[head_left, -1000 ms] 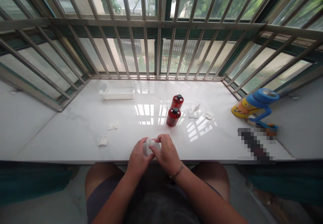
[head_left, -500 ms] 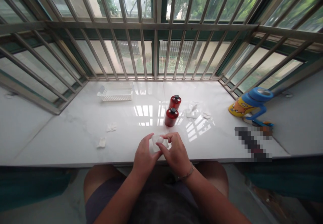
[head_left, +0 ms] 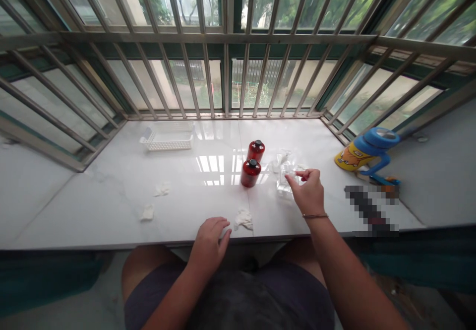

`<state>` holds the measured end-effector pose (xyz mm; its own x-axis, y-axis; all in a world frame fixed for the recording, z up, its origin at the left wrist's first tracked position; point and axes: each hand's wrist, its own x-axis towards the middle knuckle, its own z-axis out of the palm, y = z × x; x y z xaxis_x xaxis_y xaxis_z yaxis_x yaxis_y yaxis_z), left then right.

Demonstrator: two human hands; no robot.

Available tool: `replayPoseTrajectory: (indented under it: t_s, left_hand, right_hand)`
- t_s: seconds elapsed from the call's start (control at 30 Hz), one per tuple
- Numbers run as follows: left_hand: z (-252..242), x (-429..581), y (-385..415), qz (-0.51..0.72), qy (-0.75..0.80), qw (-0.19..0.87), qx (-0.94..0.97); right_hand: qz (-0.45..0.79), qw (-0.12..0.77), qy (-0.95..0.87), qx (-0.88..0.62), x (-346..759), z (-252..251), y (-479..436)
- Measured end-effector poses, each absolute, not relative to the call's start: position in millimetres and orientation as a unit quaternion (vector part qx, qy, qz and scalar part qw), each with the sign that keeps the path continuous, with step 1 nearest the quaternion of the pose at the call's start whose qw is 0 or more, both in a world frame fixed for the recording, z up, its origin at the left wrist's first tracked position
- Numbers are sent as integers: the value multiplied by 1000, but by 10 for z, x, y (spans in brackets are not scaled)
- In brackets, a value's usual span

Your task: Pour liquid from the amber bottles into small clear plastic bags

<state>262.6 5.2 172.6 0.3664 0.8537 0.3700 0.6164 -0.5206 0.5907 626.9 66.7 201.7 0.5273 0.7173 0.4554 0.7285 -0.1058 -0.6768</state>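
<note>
My right hand [head_left: 310,191] is reached out over the right half of the counter, thumb and forefinger closed on a clear plastic piece [head_left: 285,187]. That piece is see-through, so its exact shape is hard to make out. At the counter's front edge rests my left hand [head_left: 211,240], empty, its fingers loosely stretched. Just right of its fingertips lies a crumpled white tissue [head_left: 244,219]. Two dark red bottles with black caps stand between the hands and the window: a front bottle [head_left: 250,173] and a rear bottle [head_left: 256,149].
A white perforated basket [head_left: 169,144] sits at the back left. Two white scraps, one nearer [head_left: 147,213] and one farther [head_left: 162,189], lie on the left. More clear wrapping [head_left: 283,155] is beyond my right hand. A blue-yellow bottle [head_left: 366,149] stands right; window bars [head_left: 226,82] close off the back.
My hands have parted. The right one has moved right and forward with the clear plastic piece; the left has drawn back slightly. A crumpled tissue now shows where both hands were.
</note>
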Motion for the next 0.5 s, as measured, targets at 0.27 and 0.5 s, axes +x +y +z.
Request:
replayPoseTrajectory:
  t_s: [0.27, 0.5]
  left_hand:
    - [1725, 2331, -113, 311, 450, 180, 818]
    - [1745, 2160, -109, 313, 461, 179, 811]
  right_hand:
    - [26, 462, -482, -744, 6379, 1786, 869]
    - [-56, 469, -515, -716, 6160, 1923, 672]
